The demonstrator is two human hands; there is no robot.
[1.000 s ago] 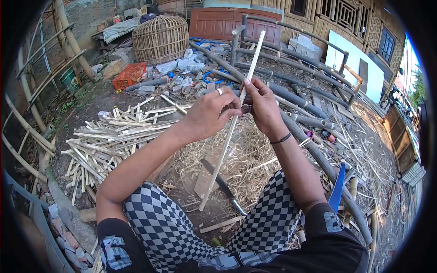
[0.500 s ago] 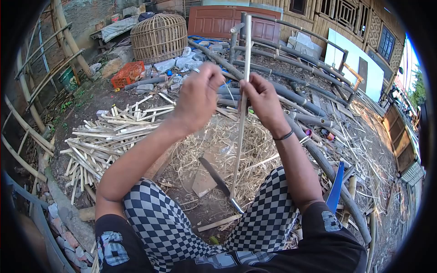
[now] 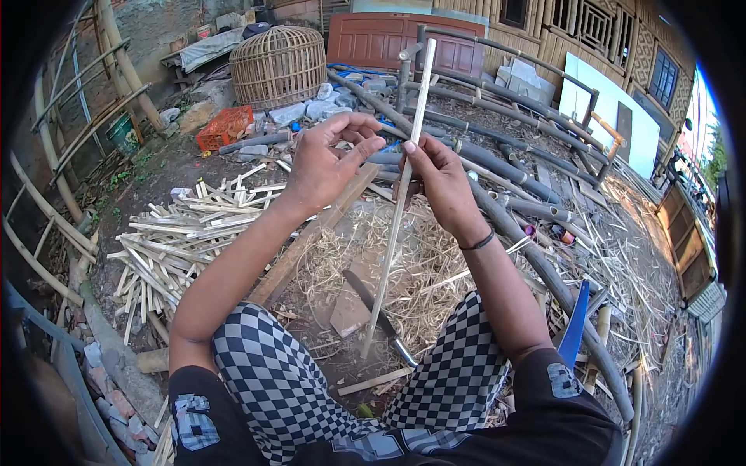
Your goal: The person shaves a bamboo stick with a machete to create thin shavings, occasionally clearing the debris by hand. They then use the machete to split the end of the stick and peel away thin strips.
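head view: left hand [image 3: 322, 167] now off the bamboo strip [image 3: 398, 210], lower

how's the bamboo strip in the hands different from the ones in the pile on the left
The held bamboo strip stands nearly upright, gripped by the right hand, with the left hand open beside it; the pile of strips lies flat on the ground, crisscrossed. The held strip is one long, thin piece, while the piled ones look shorter and many. Both are pale split bamboo.
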